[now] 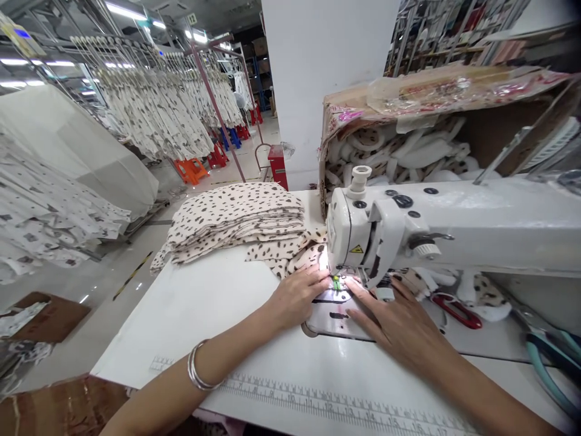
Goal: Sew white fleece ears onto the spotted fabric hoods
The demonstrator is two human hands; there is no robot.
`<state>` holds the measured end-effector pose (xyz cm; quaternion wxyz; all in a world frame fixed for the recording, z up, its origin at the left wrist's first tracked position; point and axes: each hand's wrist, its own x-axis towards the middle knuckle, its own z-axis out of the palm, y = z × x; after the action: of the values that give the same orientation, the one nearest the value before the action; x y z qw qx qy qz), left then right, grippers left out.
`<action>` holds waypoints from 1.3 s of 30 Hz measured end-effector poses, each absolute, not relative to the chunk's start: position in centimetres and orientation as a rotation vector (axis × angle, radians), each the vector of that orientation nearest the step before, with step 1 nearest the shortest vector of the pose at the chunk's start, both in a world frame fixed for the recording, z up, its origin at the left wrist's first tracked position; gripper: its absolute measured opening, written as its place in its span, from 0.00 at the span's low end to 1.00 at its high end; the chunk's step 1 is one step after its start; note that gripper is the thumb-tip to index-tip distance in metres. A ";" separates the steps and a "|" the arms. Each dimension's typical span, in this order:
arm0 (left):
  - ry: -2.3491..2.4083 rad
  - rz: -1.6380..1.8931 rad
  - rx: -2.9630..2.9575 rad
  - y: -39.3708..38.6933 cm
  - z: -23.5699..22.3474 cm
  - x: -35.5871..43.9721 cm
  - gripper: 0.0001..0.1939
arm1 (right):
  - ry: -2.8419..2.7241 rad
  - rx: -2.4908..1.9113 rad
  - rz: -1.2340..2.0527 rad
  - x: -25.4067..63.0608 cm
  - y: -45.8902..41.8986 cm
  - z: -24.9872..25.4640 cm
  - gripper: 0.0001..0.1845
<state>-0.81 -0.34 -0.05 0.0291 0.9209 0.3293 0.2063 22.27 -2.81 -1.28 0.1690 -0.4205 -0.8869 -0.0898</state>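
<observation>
My left hand (297, 297) lies flat with its fingertips beside the green-marked presser foot (336, 283) of a white industrial sewing machine (422, 227). A piece of cream fabric with dark spots (302, 257) runs up to the foot, just beyond those fingers. My right hand (390, 321) rests with spread fingers on the shiny metal bed plate (329, 318), reaching towards the foot from the other side. Neither hand visibly grips anything. The needle is hidden by glare and the machine head.
A stack of spotted fabric (236, 212) lies on the white sewing table (181, 321), which has a ruler scale (318, 393) along its front. Red-handled scissors (456, 312) and teal-handled snips (544, 357) lie right. Behind stand a cardboard box of cut pieces (408, 151) and racks of hanging garments (154, 103).
</observation>
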 end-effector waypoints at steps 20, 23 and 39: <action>1.035 0.619 2.776 -1.0 0.5 -0.8 0.26 | -2.354 -1.116 -0.209 22.6 -3.6 -1.6 0.21; 1.107 0.569 2.807 -1.0 0.5 -0.6 0.24 | -2.201 -1.086 -0.253 23.1 -3.8 -1.2 0.16; 1.785 0.589 2.705 -4.0 1.6 -8.2 0.26 | -2.140 -1.064 -0.388 25.0 -4.2 -0.7 0.16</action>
<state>-8.25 -3.99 1.60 -0.0760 0.8187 0.5405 0.1783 25.01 -4.19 -0.72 0.3526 -0.4111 -0.8272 -0.1498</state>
